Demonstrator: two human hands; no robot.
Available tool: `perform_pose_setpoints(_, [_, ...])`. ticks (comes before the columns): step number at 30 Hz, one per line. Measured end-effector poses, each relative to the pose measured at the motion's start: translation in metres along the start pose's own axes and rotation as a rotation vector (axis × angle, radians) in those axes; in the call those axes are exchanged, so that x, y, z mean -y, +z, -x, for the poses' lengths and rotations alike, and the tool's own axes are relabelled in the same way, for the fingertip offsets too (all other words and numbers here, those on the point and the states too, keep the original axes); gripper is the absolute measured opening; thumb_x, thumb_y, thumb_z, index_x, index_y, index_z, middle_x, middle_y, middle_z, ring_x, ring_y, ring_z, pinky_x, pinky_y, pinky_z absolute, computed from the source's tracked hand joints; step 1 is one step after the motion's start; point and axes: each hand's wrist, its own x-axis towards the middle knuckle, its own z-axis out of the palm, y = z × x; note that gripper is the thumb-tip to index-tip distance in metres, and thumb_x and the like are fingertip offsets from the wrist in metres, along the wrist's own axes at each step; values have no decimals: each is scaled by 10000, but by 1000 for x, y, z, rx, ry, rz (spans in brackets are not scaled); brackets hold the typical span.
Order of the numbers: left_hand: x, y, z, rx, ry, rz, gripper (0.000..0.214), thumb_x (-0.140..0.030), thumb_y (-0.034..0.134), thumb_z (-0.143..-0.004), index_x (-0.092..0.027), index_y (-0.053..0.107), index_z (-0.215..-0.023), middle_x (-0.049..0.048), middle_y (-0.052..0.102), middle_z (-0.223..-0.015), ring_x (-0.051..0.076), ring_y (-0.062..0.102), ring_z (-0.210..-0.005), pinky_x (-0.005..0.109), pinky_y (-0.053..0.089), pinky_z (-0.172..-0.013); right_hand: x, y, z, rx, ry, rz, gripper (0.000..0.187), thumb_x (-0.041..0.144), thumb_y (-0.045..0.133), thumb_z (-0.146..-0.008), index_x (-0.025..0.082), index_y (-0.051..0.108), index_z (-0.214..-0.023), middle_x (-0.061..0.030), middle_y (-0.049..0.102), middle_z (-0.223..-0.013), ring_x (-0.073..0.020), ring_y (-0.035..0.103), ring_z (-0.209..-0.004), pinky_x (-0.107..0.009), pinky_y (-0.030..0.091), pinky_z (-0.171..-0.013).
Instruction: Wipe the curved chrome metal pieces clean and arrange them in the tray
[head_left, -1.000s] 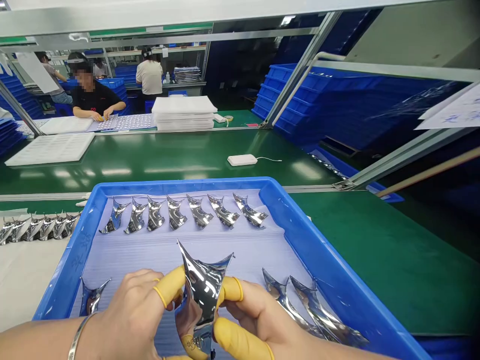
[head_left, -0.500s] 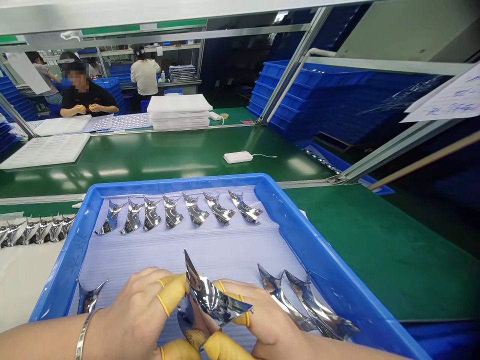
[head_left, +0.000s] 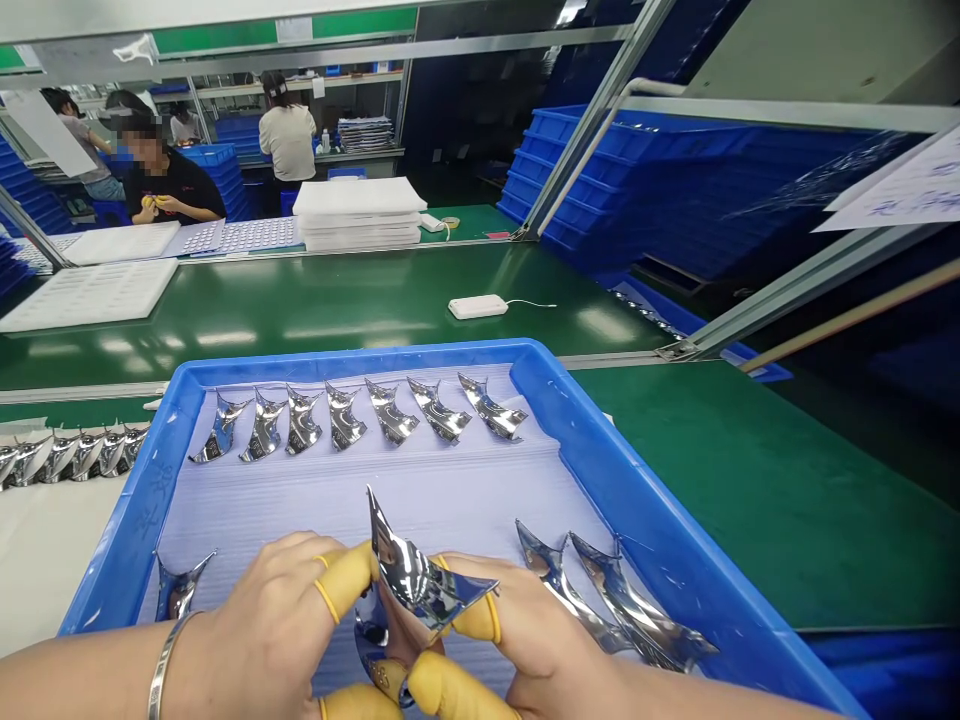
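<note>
A curved, mirror-like chrome part with pointed tips is held up over the blue tray. My left hand pinches it from the left, and my right hand grips its right side. Yellow finger cots cover fingertips on both hands. Below and behind them, pale foam sheeting lines the tray. Along its far side stands a row of several similar chrome parts. Two more chrome parts lie right of my right hand, partly covered by it. Another chrome part sits by my left wrist.
More chrome parts line a white surface at left. Beyond the tray, a white device with a cord rests on the green bench. White foam sheets are stacked behind. A co-worker sits across; blue crates stand right.
The chrome part in my hands has turned slightly, its right tip shifting a little left and up. The view has shifted a little. Across the bench, the co-worker leans further left.
</note>
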Motion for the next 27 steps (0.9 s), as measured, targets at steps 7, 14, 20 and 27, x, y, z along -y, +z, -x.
perform_pose_setpoints(7, [3,4,7,120,-59,114,442,-272,555,-780,-107,361,-1141,128,617,-855,229,576,-759,367,502,-672,-2,0,-6,14,0,-1,102,196,446,-861,167,482,-769,-40,522,-700,-139,479,-621,-231,438,-622])
perform_pose_setpoints(14, [8,7,11,56,-22,75,473,-140,525,-757,-82,348,-1191,153,567,-992,239,526,-904,376,470,-769,-14,2,-10,24,-97,-5,101,208,442,-854,167,466,-765,-32,503,-685,-135,454,-598,-234,402,-585])
perform_pose_setpoints(20, [10,8,12,91,-42,100,466,-146,541,-763,-88,358,-1188,152,549,-1035,236,497,-964,375,448,-819,-12,2,-11,5,-97,9,72,163,473,-823,164,470,-751,-18,499,-659,-132,455,-591,-236,397,-576])
perform_pose_setpoints(27, [5,7,10,61,-105,122,536,-228,604,-742,-113,328,-1186,101,587,-881,208,527,-756,356,469,-672,-8,1,-8,-62,-29,-130,103,62,474,-800,130,536,-846,-58,584,-758,-148,551,-689,-252,451,-659])
